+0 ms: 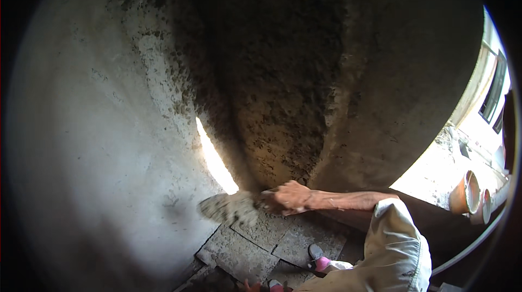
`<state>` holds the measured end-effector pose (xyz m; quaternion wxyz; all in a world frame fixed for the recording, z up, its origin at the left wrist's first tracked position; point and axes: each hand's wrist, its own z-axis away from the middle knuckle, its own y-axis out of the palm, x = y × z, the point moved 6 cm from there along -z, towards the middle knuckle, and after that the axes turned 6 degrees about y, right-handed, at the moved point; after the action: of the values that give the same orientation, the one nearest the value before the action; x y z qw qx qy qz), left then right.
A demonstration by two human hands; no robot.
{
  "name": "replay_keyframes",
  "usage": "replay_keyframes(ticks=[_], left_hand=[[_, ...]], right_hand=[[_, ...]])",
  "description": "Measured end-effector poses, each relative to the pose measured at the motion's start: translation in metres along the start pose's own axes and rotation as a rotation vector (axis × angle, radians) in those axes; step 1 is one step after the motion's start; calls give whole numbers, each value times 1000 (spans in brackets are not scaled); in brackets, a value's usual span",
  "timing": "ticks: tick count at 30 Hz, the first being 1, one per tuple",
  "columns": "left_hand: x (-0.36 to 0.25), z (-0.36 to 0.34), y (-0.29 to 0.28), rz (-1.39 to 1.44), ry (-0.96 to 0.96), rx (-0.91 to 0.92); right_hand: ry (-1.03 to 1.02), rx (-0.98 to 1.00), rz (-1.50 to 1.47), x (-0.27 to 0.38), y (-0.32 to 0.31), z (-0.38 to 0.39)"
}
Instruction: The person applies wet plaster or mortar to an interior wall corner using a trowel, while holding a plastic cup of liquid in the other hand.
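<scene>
One trowel [230, 209] is in the right hand [292, 197], whose fingers are curled closed about its handle; the blade juts out to the hand's left — mottled grey, motion-blurred, and whether it touches the wall I cannot tell. What may be the left hand [252, 286] is a few reddish tips at the lower edge, below the right hand; how far open it is, or what it holds, cannot be told.

One rough strip [285, 129] rises above the right hand between two smoother walls, its top lost in shadow. One bright sliver of light [215, 159] lies up and left of that hand. Below are several slabs [239, 251], partly covered, and two shoes [315, 251], one cut off. Two buckets [465, 193] stand far to the right — the nearer overlapping the other — above one pale pipe [473, 248], cropped by the dark rim.
</scene>
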<state>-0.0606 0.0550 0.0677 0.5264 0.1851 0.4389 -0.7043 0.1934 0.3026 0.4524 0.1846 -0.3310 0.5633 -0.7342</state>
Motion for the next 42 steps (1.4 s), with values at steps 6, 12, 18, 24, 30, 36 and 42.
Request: replay_keyframes(ticks=[6, 12, 18, 24, 30, 36, 42], left_hand=[[-26, -11, 0, -28, 17, 46], [-60, -8, 25, -55, 28, 66], [-64, 5, 46, -62, 36, 79], [-18, 13, 27, -74, 29, 96], [-18, -60, -201, -242, 277, -510], [-421, 34, -412, -957, 911, -1541], [-502, 39, -519, -1139, 692, -1801]], right_hand=[[-612, 25, -290, 160, -167, 23], [-1048, 27, -502, 219, -299, 78], [-168, -357, -836, -12, -316, 96], [388, -1238, -552, -81, -284, 393], [755, -1011, 91, 4, -237, 392], [531, -741, 962, 15, -255, 279], [662, -535, 1116, -46, -302, 162]])
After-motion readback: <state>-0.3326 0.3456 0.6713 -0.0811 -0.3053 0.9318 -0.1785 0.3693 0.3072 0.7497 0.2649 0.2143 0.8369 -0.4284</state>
